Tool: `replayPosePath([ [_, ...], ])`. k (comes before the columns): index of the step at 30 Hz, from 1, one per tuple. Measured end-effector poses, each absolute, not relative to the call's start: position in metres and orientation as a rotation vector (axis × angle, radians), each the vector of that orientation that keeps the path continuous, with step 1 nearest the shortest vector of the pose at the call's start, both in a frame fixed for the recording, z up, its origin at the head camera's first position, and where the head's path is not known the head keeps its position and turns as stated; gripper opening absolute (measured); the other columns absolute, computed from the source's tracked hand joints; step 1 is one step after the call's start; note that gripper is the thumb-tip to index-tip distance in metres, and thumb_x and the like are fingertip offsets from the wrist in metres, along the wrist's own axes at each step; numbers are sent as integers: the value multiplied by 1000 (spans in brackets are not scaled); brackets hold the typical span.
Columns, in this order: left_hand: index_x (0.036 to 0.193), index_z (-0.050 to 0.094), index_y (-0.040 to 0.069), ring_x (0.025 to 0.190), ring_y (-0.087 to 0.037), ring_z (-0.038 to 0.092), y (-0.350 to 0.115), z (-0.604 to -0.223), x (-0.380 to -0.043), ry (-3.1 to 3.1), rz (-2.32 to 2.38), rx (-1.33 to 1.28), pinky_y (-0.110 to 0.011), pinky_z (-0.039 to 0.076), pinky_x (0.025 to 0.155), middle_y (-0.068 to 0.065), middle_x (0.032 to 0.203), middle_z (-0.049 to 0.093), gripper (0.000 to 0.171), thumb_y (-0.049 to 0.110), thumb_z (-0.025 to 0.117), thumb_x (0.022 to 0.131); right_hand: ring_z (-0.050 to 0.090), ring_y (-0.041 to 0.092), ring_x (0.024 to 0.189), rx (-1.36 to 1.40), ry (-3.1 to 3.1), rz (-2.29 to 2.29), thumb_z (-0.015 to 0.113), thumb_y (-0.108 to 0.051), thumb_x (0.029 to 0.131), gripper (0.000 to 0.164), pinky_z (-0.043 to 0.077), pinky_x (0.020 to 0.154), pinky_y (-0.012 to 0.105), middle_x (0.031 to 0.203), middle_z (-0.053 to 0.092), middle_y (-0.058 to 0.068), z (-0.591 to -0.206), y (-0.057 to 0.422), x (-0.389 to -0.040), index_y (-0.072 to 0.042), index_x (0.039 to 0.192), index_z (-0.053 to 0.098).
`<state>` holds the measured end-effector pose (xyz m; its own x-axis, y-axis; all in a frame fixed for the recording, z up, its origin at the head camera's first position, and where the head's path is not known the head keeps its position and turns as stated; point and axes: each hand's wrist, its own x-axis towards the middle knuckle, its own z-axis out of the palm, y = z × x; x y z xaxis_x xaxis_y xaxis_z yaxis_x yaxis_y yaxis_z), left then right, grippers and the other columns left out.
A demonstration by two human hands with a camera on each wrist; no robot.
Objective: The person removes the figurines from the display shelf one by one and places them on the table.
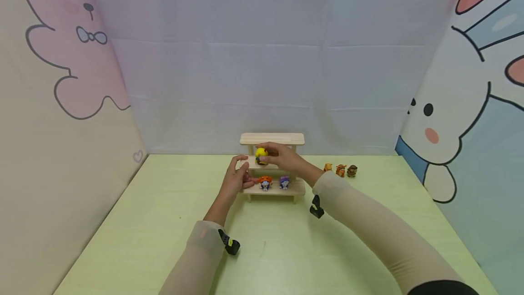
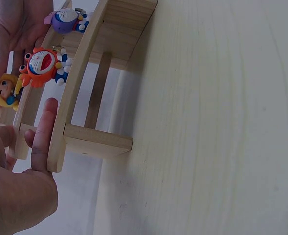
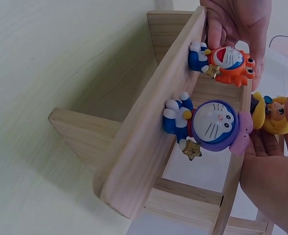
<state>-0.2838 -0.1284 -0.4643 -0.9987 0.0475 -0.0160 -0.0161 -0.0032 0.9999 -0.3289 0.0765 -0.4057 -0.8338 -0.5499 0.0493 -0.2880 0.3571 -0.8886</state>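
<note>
A three-tier wooden display stand (image 1: 275, 190) rests at the back of the table. My right hand (image 1: 284, 157) pinches a yellow-haired figurine (image 1: 261, 153) between thumb and fingers, right at the left part of the middle tier; its yellow head and face show in the right wrist view. At the stand's left end my left hand (image 1: 235, 180) grips the wood, with thumb and fingers about the middle tier's end and another finger lying along the bottom tier. On the bottom tier sit an orange-hooded cat figurine (image 2: 42, 66) and a purple-hooded cat figurine (image 3: 213, 122).
Several small orange and brown figurines (image 1: 340, 170) stand in a row on the table (image 1: 135, 240), right of the stand, beyond the right forearm. A pale cloth backdrop (image 1: 262, 58) hangs behind the table. Printed side panels (image 1: 471, 149) flank it.
</note>
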Motion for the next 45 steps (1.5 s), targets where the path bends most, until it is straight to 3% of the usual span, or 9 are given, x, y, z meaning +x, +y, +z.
replayPosePath([
  [15,150,40,11,78,-23,76,-129,-466,-284,2186,2194,41,-31,64,70,-7,77,52,41,27,45,113,64,25,118,-755,2320,-1485,59,-28,107,51,46,112,53,143,58,7,-407,81,-329,-15,154,48],
  [22,149,42,13,78,-23,76,-129,-466,-283,2183,2191,24,-30,64,69,-7,78,53,40,28,47,112,60,24,126,-723,2316,-1502,61,-27,106,47,45,114,48,143,59,5,-407,82,-328,-23,151,53],
  [38,147,44,17,78,-24,77,-130,-467,-286,2145,2218,27,-29,63,68,-5,75,49,36,26,48,112,48,25,141,-649,2317,-1561,63,-25,105,42,40,119,48,147,56,3,-408,88,-330,-26,147,59],
  [45,147,44,17,76,-23,76,-129,-469,-287,2151,2221,26,-29,63,66,-6,76,51,35,25,47,112,55,26,130,-628,2256,-1617,62,-22,106,43,43,114,55,144,57,5,-411,96,-330,-25,148,57],
])
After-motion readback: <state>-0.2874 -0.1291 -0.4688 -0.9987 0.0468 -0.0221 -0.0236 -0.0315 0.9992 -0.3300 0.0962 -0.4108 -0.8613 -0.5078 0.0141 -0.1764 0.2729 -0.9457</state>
